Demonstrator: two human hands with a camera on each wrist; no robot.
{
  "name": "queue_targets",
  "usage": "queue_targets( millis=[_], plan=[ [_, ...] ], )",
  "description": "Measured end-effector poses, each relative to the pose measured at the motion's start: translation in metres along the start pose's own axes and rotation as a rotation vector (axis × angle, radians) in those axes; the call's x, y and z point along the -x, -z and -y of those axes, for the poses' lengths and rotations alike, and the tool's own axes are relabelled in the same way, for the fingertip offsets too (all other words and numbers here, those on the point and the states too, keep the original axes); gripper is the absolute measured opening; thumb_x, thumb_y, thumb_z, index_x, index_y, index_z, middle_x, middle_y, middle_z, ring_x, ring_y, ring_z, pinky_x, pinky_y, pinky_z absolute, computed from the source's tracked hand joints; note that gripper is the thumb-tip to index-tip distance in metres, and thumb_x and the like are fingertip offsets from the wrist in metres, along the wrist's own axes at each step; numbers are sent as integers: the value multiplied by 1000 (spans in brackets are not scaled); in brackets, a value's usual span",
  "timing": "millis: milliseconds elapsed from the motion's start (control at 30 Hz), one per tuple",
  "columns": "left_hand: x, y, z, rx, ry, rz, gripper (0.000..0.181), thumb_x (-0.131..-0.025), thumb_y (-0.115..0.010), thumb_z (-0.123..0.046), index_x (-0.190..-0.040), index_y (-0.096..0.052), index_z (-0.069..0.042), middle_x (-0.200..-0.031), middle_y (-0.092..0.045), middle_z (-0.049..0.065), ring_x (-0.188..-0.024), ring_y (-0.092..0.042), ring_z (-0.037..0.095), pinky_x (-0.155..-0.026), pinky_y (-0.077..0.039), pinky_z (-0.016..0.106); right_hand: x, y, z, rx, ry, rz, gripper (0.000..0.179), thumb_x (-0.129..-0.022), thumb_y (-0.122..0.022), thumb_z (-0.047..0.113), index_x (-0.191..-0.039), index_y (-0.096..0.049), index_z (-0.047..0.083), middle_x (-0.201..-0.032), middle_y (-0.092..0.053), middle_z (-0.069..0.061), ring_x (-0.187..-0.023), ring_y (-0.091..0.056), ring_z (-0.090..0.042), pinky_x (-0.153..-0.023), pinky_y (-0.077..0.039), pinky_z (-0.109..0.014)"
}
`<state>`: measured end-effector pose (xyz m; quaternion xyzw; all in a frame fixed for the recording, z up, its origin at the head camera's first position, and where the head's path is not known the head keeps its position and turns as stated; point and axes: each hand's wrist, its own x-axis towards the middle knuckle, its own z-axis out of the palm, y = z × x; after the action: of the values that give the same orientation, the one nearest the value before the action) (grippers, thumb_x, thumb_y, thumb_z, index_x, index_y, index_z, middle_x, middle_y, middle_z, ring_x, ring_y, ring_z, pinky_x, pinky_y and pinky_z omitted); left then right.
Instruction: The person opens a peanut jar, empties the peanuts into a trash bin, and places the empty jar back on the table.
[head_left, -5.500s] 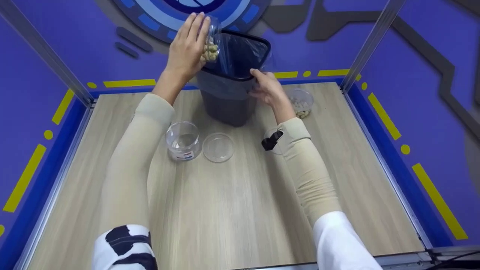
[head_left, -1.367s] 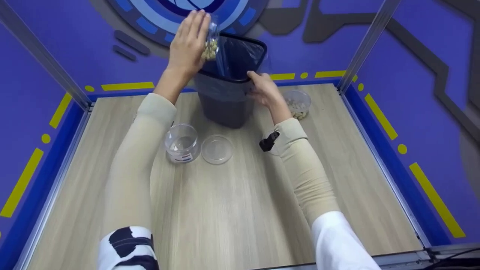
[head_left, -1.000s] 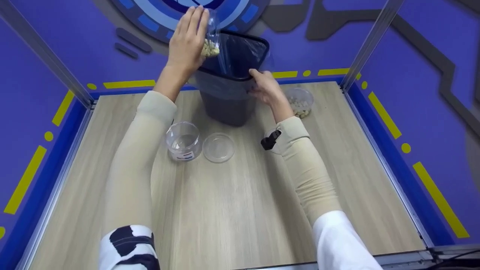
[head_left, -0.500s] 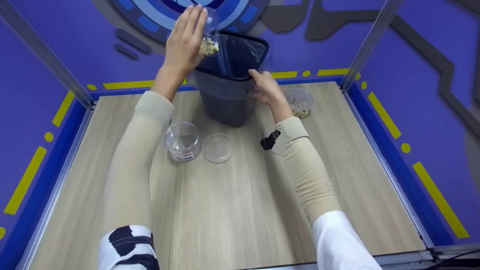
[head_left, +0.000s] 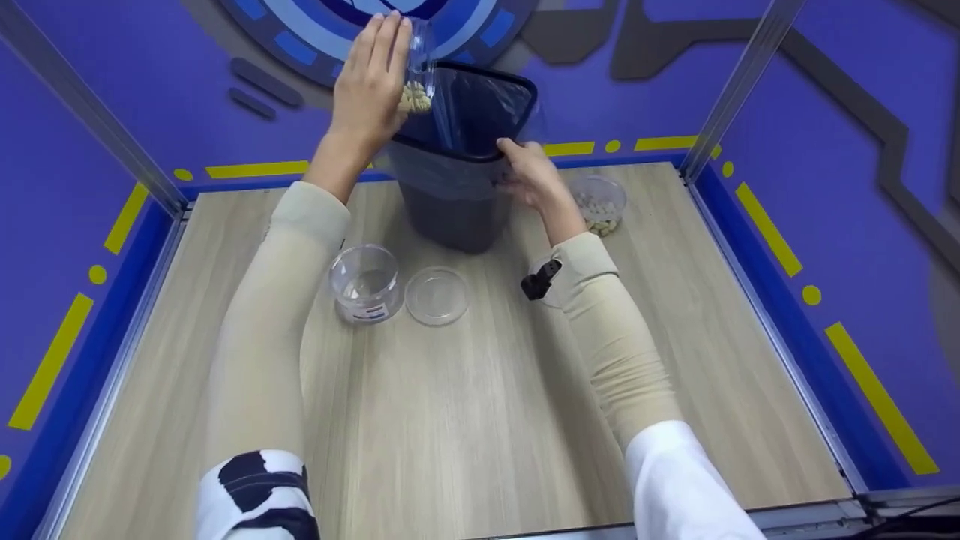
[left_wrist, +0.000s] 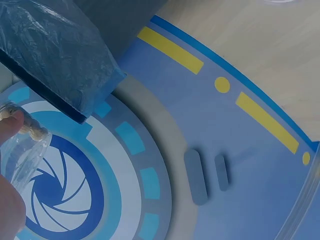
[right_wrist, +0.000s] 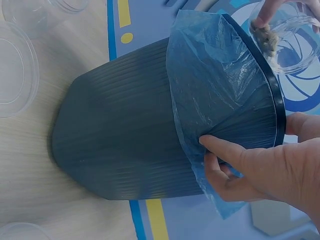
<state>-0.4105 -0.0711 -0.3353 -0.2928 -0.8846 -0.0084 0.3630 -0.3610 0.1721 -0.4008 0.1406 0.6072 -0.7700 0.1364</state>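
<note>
My left hand point(head_left: 367, 94) holds a clear plastic jar point(head_left: 422, 49) on its side at the left rim of a dark grey trash bin point(head_left: 457, 214). Pale nut-like pieces point(head_left: 415, 97) lie in the jar's lower side; their exact kind is too blurred to tell. In the right wrist view the jar point(right_wrist: 295, 45) is beyond the bin's rim. My right hand point(head_left: 529, 172) grips the bin's near right rim. Its thumb lies at the rim, and its fingers press on the thin bag point(right_wrist: 215, 75) folded over the outside. The bin's floor is hidden.
A clear jar point(head_left: 365, 285) with a label stands on the wooden table point(head_left: 450, 420), beside a round clear lid point(head_left: 436, 296). Right of the bin, another clear tub point(head_left: 598, 206) holds pale pieces. A second lid point(head_left: 551, 298) lies partly under my right wrist. Blue walls enclose the table.
My left hand and the jar have shifted slightly left, the jar's tilt varying a little. The pieces seen in it look fewer than several seconds ago. My right hand stays on the rim.
</note>
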Motion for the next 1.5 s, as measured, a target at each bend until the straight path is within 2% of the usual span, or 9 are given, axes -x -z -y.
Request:
queue_targets(
  millis=[67,167,400,667,867,1000,1133,1367,1500],
  plan=[
    [0,-1,0,-20,-29,-16,81,-87,-75,-10,-156,-33,2,-159,-37,21,-148,-33,36,-125,-21,38,0,0,1,3,1,-1,73,-106,-52,24,-163,-9,8,-152,-31,-12,-145,-36,-34,-112,-43,-47],
    [1,-3,0,-63,-70,-21,80,-87,-75,-8,-156,-33,1,-158,-38,20,-147,-34,36,-125,-22,39,0,1,1,7,-1,4,73,-106,-51,24,-163,-8,8,-161,-23,-14,-147,-33,-35,-113,-43,-47],
    [4,-7,0,-5,-28,-78,68,-91,-62,-3,-154,-36,2,-157,-40,20,-147,-36,35,-125,-22,38,0,2,2,29,-16,12,74,-107,-50,27,-164,-5,12,-166,-14,-14,-151,-25,-37,-114,-42,-46],
    [7,-4,1,-72,-49,-4,79,-88,-70,-5,-156,-32,2,-160,-36,21,-148,-33,36,-125,-22,40,0,1,3,-4,-9,11,77,-106,-51,24,-164,-2,11,-164,-16,-16,-151,-23,-39,-115,-39,-49],
    [5,-3,1,-78,-61,33,82,-87,-72,-6,-157,-30,1,-161,-34,21,-149,-31,36,-125,-21,40,0,1,2,-9,-2,5,78,-106,-52,24,-164,-2,10,-165,-15,-16,-150,-26,-39,-114,-40,-48],
    [5,-2,1,-75,-35,58,80,-88,-70,-6,-157,-30,2,-161,-34,21,-149,-31,36,-125,-21,41,0,0,1,-5,-7,3,77,-106,-52,25,-164,-3,10,-164,-17,-15,-148,-31,-37,-112,-43,-47],
    [4,0,1,-75,-10,76,80,-89,-70,-7,-157,-30,2,-161,-33,21,-150,-29,36,-126,-19,40,0,0,1,-1,-12,0,76,-106,-52,25,-164,-4,10,-165,-17,-14,-148,-32,-37,-112,-44,-47],
    [6,-1,3,-86,-32,72,82,-87,-71,-7,-157,-30,1,-161,-33,21,-149,-30,36,-126,-19,40,0,0,1,-2,-18,16,75,-107,-51,26,-164,-4,13,-155,-31,-16,-147,-35,-34,-114,-42,-45],
    [8,-2,4,-71,-40,86,84,-87,-73,-8,-158,-28,1,-162,-32,21,-150,-29,36,-126,-18,40,0,1,0,-3,-15,15,74,-107,-50,25,-164,-4,12,-157,-27,-15,-148,-32,-36,-114,-42,-46]
  ],
)
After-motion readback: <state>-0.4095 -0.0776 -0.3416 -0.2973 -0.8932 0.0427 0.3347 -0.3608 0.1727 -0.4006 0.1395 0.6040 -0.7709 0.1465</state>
